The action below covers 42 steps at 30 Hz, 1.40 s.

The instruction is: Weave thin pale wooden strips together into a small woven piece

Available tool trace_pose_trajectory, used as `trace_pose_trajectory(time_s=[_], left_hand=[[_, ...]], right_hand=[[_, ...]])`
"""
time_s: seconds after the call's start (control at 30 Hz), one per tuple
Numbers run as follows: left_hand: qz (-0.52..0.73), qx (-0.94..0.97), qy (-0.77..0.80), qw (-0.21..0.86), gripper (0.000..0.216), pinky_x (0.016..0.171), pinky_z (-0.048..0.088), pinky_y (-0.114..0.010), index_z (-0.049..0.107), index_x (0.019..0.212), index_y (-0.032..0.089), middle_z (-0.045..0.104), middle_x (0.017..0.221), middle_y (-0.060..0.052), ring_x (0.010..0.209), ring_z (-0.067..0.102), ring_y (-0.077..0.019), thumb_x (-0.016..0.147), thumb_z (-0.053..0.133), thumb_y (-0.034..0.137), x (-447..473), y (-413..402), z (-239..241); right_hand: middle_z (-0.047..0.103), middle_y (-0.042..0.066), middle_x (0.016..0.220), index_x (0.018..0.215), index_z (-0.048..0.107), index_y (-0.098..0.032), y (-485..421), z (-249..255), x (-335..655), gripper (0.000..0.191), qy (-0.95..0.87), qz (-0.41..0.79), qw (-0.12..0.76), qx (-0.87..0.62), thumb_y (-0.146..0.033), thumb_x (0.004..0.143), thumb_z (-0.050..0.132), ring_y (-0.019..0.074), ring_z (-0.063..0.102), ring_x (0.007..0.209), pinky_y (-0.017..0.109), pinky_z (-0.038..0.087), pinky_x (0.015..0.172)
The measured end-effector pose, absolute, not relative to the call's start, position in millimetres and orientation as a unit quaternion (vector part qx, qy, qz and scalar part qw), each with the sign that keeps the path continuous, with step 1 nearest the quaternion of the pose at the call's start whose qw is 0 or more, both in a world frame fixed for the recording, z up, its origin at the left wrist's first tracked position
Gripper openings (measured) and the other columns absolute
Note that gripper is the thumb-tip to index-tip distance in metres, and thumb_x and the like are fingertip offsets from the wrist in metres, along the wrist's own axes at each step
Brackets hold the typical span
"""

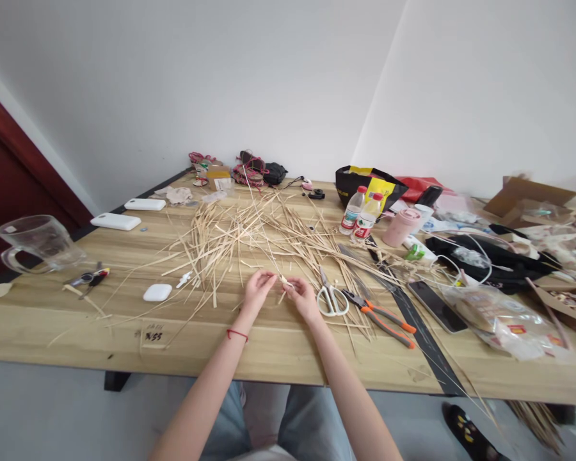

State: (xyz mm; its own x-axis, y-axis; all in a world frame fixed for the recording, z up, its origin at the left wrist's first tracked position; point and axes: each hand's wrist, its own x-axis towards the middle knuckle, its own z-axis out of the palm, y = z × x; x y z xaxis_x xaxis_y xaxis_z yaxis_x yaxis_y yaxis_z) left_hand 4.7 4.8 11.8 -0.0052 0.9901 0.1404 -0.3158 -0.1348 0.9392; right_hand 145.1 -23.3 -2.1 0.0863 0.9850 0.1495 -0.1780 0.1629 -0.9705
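Over the front middle of the table, my left hand (259,288) and my right hand (301,297) are close together with fingertips pinched. Between them is a small pale woven straw piece (284,282), its details too small to make out. A long thin straw strip (260,218) rises from it toward the back. Loose straw strips (235,230) lie spread just beyond my hands. To the right of my right hand rest white-handled scissors (333,301) and pliers with orange grips (384,319).
A glass mug (38,243), white earphone case (157,292) and white power banks (116,221) are on the left. Two water bottles (360,214), a pink cup (401,227), a black bag (340,182) and a phone (438,306) occupy the right. A plastic bag (504,320) lies at far right.
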Motion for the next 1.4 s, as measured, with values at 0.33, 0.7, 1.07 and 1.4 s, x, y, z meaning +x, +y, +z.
trace_pose_trajectory(time_s=[0.33,0.7,1.07,1.4], left_hand=[[0.56,0.546,0.374,0.498,0.009,0.084,0.048,-0.032,0.071,0.078,0.019,0.071,0.087,-0.008,0.085,0.065,-0.0208,0.069,0.072,0.022,1.0,1.2,11.9],[0.567,0.556,0.378,0.475,0.009,0.087,0.047,-0.034,0.074,0.078,0.021,0.072,0.085,-0.007,0.084,0.063,-0.0219,0.07,0.072,0.023,-4.0,3.4,13.1],[0.533,0.587,0.371,0.483,0.008,0.088,0.046,-0.033,0.074,0.077,0.022,0.072,0.085,-0.006,0.085,0.063,-0.022,0.071,0.07,0.018,-1.8,-6.6,21.5],[0.568,0.538,0.385,0.49,0.008,0.092,0.043,-0.035,0.072,0.075,0.022,0.072,0.086,-0.006,0.09,0.062,-0.0235,0.068,0.072,0.02,1.4,-8.7,22.3]], right_hand=[[0.068,0.002,0.075,0.082,0.05,-0.021,-24.2,-2.4,149.3,0.046,-0.467,0.549,0.561,-0.408,-0.048,0.057,0.078,0.0196,0.068,0.069,0.032,0.052,0.066],[0.069,0.003,0.071,0.081,0.062,-0.016,-23.1,1.9,170.7,0.043,-0.464,0.566,0.515,-0.446,-0.052,0.061,0.075,0.0179,0.065,0.064,0.031,0.052,0.064],[0.069,0.006,0.08,0.081,0.066,-0.018,-27.5,9.5,167.7,0.027,-0.607,0.372,0.509,-0.485,-0.044,0.077,0.063,0.0195,0.062,0.074,0.034,0.048,0.074],[0.07,0.006,0.092,0.1,0.065,-0.02,-30.7,9.5,158.4,0.032,-0.603,0.43,0.504,-0.444,-0.042,0.076,0.066,0.0206,0.065,0.082,0.033,0.05,0.076]])
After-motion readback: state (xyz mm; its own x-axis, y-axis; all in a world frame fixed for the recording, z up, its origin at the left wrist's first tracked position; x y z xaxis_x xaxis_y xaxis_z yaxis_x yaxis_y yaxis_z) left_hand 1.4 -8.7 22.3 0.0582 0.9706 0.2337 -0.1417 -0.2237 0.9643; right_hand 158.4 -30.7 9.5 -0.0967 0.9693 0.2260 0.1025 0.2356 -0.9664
